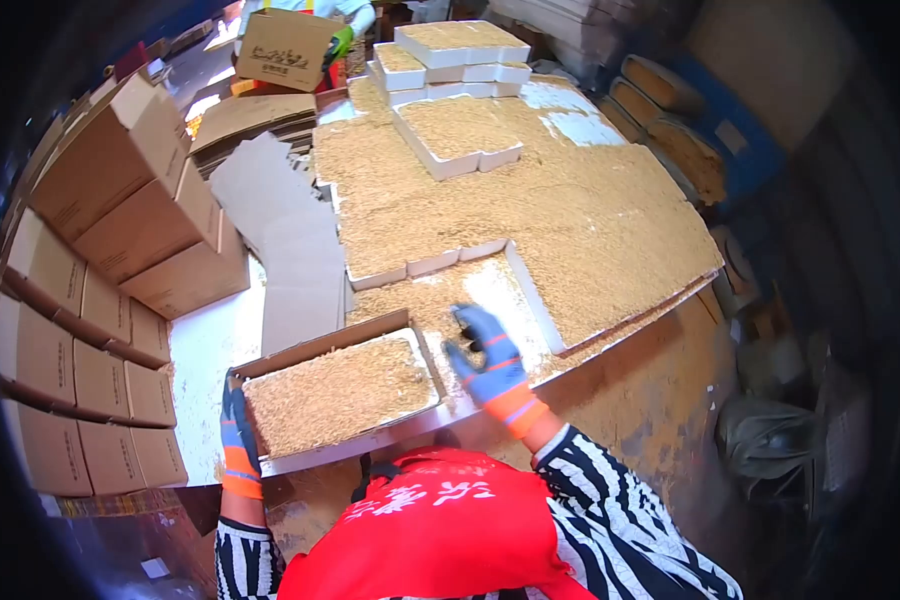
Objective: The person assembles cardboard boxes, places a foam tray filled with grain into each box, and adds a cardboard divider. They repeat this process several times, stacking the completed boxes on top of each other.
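My left hand [238, 430], in a grey glove with an orange cuff, lies along the left side of an open cardboard box [320, 345]. Its fingers are pressed together at the box wall. Inside the box sits a white tray [417, 345] filled with tan, grain-like material [330, 395]. To the right of the box, my right hand [490, 365] hovers with thumb and fingers apart and nothing between them. Beneath it is a white surface [500, 295] scattered with tan bits.
Filled white-sided trays cover the table [570, 240], with more trays [460, 60] stacked at the back. Closed cartons [110, 300] stand at the left, beside flat grey cardboard [290, 240]. Across the table, a person in green gloves [340, 42] holds a carton [285, 48].
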{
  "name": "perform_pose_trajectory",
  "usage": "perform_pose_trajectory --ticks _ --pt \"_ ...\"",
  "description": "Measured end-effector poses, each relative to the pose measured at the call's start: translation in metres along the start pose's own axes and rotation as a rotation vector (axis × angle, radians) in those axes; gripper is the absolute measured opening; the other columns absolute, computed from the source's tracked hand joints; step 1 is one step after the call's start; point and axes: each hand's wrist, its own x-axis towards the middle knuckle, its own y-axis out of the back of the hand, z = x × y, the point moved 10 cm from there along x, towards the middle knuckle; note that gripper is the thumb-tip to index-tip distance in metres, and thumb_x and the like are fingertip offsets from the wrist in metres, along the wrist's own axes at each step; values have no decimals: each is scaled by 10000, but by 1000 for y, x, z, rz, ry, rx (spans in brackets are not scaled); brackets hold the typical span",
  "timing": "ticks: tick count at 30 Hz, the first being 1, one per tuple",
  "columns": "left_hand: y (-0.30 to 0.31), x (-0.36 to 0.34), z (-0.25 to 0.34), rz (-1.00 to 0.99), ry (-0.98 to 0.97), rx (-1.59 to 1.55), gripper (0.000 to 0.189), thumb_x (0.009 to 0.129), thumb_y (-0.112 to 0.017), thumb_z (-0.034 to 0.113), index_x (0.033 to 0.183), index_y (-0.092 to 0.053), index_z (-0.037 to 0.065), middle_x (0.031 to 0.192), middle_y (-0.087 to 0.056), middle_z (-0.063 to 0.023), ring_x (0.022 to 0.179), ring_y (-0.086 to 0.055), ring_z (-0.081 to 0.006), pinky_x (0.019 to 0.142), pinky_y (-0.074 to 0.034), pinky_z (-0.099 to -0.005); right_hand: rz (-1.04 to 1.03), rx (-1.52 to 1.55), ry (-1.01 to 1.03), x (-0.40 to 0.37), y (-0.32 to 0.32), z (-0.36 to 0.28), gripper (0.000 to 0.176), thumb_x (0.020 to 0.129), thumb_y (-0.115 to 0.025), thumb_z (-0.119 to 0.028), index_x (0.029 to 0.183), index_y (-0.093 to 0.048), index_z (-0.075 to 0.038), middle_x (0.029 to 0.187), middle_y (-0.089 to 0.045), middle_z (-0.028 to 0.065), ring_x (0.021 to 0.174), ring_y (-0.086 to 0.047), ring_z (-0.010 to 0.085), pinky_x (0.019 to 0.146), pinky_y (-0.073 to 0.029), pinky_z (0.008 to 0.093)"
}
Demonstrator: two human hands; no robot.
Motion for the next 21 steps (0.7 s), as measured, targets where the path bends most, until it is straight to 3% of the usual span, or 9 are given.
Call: perform_pose_trajectory --ticks 1,3,5,7,8,11,12,15,21 --pt "41 16 -12 117 -149 196 556 862 -594 406 1301 -442 100 1208 -498 -66 1072 -498 -212 892 -450 -408 205 48 -83 -9 34 40 653 770 -716 -127 1336 -404 -35 1270 -501 143 1099 -526 288 902 -451 373" --pt "25 16 -10 22 -32 77 495 875 -576 360 1279 -455 101 1195 -501 -50 1105 -469 -195 969 -382 -376 616 -135 -319 -56 100 157 711 794 -714 -250 1369 -372 -11 1399 -390 177 1252 -414 301 1026 -355 388" --pt "-29 -2 13 -118 59 -44 425 893 -554 331 1241 -475 100 1167 -511 -43 1092 -468 -184 1000 -354 -355 754 -278 -851 -116 139 283 813 780 -718 -375 1379 -341 26 1418 -321 257 1311 -328 362 1084 -273 425" --pt "21 19 -15 -36 34 32 406 905 -540 330 1233 -478 98 1156 -514 -47 1042 -496 -190 950 -406 -382 722 -44 -1384 -151 128 356 897 758 -720 -458 1390 -315 32 1432 -280 282 1305 -328 379 1093 -257 425" --pt "10 11 -6 -49 22 53 395 909 -537 325 1226 -483 95 1149 -517 -46 1039 -498 -187 947 -407 -378 550 -277 -1339 -129 130 347 894 775 -726 -411 1411 -275 27 1447 -283 248 1306 -337 356 1093 -261 409" --pt "-23 -7 18 -94 -7 84 353 923 -522 302 1196 -507 79 1108 -536 -45 1014 -509 -178 927 -422 -355 972 220 -882 -108 128 310 850 836 -674 -365 1436 -210 20 1472 -266 191 1324 -317 272 1097 -246 375" --pt "-32 -6 23 -77 -24 119 351 925 -520 300 1190 -512 70 1101 -540 -45 1006 -513 -177 920 -426 -352 1025 303 -774 -105 134 302 818 836 -689 -250 1450 -194 -35 1462 -281 152 1296 -339 230 1091 -255 369" --pt "-28 -3 25 -27 -63 226 376 926 -516 310 1211 -500 65 1106 -546 -54 1022 -519 -191 927 -431 -358 1099 575 -688 -98 141 311 801 807 -709 -164 1438 -223 -86 1421 -326 140 1269 -359 252 1081 -278 402" --pt "-18 -7 -8 -76 153 -32 501 903 -503 427 1286 -443 109 1144 -558 -113 1012 -569 -297 877 -471 -504 791 905 -570 -75 167 216 664 833 -613 -84 1415 -293 -68 1338 -437 107 1181 -459 250 984 -402 398"
